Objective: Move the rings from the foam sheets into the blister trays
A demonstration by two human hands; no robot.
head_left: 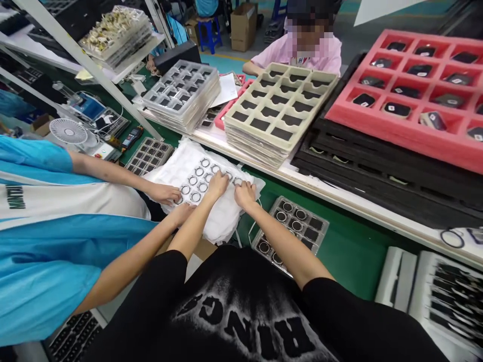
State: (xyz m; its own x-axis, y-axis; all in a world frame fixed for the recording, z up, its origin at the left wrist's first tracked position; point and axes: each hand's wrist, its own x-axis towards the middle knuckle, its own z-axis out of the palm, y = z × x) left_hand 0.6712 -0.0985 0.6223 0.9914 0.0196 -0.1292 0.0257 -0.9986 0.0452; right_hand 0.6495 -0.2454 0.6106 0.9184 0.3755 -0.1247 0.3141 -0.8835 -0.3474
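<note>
A white cushioned sheet (168, 176) carries rows of thin dark-edged rings (205, 162). My left hand (219, 184) is over the sheet, its curled fingertips on a ring in the right part of the rows. Just to the right, my right hand (245, 193) has its bent fingers at another ring (237, 181) near the sheet's right edge. My fingers partly cover both rings. On the sheet's left side, a co-worker's two hands touch rings at the end of the rows. Beside my right forearm lies a clear tray (320, 224) with rings in some of its dark pockets.
Behind the sheet, a shelf bears stacked clear trays (204, 108), beige trays (260, 146) and a pink foam tray (381, 125) with dark parts. Another pocketed tray (145, 157) is at left, near a small white fan (68, 130). A person in pink sits opposite.
</note>
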